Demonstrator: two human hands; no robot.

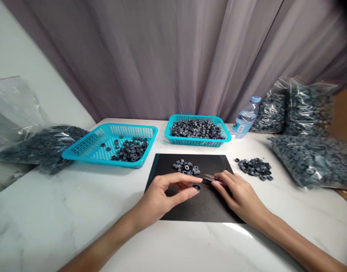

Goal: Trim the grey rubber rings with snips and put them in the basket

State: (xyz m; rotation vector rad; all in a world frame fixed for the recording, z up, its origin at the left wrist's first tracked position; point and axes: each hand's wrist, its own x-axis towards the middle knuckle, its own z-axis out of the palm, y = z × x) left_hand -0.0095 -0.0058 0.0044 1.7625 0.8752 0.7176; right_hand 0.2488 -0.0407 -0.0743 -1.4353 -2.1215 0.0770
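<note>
L hand [162,194]: thumb & fingers nearly together, w/ ring [196,187] pinched. R hand [238,189]: fingers curled on snips [209,176], above mat [190,209].

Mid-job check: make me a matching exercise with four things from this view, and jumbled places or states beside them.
1. bottle
2. left hand
3. black mat
4. right hand

A. holds a scissor-like tool
B. lies under a small heap of grey pieces
C. stands beside the fuller blue basket
D. holds a small dark ring

Pairs: 1-C, 2-D, 3-B, 4-A
</note>
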